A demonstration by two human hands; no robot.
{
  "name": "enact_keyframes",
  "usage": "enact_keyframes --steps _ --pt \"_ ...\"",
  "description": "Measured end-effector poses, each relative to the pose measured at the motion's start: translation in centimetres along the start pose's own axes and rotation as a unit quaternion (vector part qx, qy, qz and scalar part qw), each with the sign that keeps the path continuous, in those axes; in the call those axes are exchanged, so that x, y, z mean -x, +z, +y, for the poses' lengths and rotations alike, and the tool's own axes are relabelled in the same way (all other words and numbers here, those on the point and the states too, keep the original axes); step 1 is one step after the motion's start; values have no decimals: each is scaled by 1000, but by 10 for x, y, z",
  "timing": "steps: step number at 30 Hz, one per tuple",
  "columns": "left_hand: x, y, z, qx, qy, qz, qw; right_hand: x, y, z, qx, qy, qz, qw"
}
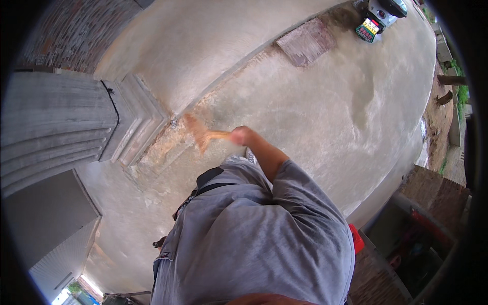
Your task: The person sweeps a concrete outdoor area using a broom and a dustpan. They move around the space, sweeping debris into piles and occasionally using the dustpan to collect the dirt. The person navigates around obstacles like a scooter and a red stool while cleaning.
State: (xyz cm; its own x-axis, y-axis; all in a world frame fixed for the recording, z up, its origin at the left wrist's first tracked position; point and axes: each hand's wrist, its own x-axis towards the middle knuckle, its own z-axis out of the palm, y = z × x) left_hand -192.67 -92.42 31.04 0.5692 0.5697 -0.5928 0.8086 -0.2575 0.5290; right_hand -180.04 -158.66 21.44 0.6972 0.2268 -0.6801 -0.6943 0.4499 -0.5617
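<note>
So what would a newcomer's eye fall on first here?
Probably the orange-brown small broom, blurred and gripped by the person's right hand, just above the picture's centre. Next, the big grey fluted column at the left, its stepped base reaching toward the bristles. Then, at upper right, a flat reddish-brown panel lying on the ground.

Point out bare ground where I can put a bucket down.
The widest bare patch is concrete floor between the right arm, the reddish slab and the parked vehicle. Another lies between the brick wall and the long floor seam. It is crowded by the pillar base, where the right hand holds a brush.
</note>
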Motion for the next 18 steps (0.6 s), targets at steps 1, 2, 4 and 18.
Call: enact_keyframes --steps 1,2,4,18 --pt "-2 8 21 -11 13 -11 1000 -19 -50 14 -82 33 3 996" --pt "-3 14 43 -24 24 -21 999 -39 -99 27 -167 67 9 984" --pt "5 21 55 -33 25 -29 999 -42 -169 29 -319 72 98 940" --pt "-15 151 256 -164 150 -149 963 215 -346 190 -533 -107 641 542"
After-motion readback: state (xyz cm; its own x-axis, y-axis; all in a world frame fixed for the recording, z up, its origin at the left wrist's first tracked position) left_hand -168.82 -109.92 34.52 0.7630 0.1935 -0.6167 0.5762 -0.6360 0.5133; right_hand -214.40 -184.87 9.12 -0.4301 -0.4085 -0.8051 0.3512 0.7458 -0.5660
